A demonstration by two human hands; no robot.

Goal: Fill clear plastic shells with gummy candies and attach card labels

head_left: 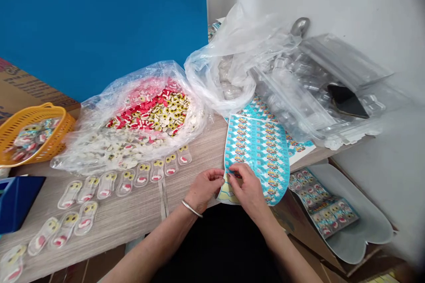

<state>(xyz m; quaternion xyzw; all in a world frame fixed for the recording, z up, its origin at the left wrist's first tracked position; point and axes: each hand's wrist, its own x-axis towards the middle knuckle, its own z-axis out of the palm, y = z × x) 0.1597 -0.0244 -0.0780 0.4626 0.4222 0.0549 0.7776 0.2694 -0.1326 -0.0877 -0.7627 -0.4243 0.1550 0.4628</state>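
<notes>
We are pinching a printed sheet (pixel 257 154) by its edge, left hand (pixel 207 188) beside right hand (pixel 247 188), its bulk lying beyond and right of the grip. Uneven pulling could be tearing it; a sideways sweep could be jostling clear trays (pixel 157 171) leftward.
</notes>
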